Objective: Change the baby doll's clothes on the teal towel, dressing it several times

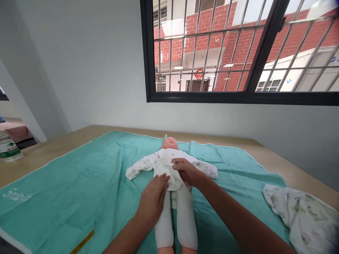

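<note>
A baby doll [170, 143] lies on its back with its head toward the wall and its legs toward me. It is dressed in a white patterned baby shirt [143, 164], with both sleeves stretched outward, and white pants [186, 215]. My right hand [186, 171] is closed on the shirt's front at the belly, where the cloth is bunched and slightly raised. Lying on the doll's hip, my left hand [155, 195] has its fingers extended over the edge of the shirt and pants. The doll's bare feet show at the bottom edge.
A teal towel [87, 180] spreads under the doll on a wooden table [87, 132]. At the right lies a crumpled patterned white cloth [304, 211]. A plastic bottle [9, 146] stands at the far left. Behind the table are a wall and a barred window [198, 42].
</note>
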`<state>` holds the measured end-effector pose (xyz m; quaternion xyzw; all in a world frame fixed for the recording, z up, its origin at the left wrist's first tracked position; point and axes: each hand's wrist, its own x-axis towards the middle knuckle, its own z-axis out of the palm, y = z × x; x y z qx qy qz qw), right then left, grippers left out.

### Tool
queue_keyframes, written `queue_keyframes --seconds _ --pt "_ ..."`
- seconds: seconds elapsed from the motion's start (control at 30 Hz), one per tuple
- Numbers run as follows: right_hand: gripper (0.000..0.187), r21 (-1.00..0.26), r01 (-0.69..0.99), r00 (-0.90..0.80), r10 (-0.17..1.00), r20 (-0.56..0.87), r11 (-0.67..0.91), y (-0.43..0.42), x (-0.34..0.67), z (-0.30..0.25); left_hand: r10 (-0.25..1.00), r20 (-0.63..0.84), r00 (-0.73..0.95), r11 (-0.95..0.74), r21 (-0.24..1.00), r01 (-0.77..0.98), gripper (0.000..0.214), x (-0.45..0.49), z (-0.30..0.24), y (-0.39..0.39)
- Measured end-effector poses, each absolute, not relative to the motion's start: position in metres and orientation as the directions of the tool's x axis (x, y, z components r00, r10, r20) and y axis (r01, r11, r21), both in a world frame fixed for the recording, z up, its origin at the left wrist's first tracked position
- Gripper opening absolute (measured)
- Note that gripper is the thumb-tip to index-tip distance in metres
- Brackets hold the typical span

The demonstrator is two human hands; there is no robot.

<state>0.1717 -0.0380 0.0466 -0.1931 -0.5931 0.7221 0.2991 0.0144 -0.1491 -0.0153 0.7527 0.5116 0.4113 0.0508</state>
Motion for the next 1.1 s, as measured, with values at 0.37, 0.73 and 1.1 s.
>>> queue_keyframes --seconds 0.37,0.73,1.1 --pt "0.028 -0.911 -0.398 -0.436 0.896 0.088 -0.104 -0.072 0.178 0.024 0.846 0.527 0.082 -0.458 0.640 0.617 0.020 0.014 -0.012 -0.138" --pt "0.040 -0.925 -0.306 -0.495 0.868 -0.048 -0.226 -0.070 0.186 0.030 0.890 0.454 -0.047 -0.390 0.810 0.437 0.026 0.007 -0.006 -0.159" --pt "0.042 -0.964 -0.060 -0.716 0.661 0.222 0.259 -0.069 0.187 0.018 0.866 0.499 -0.037 -0.400 0.734 0.549 0.028 0.010 -0.005 -0.169"
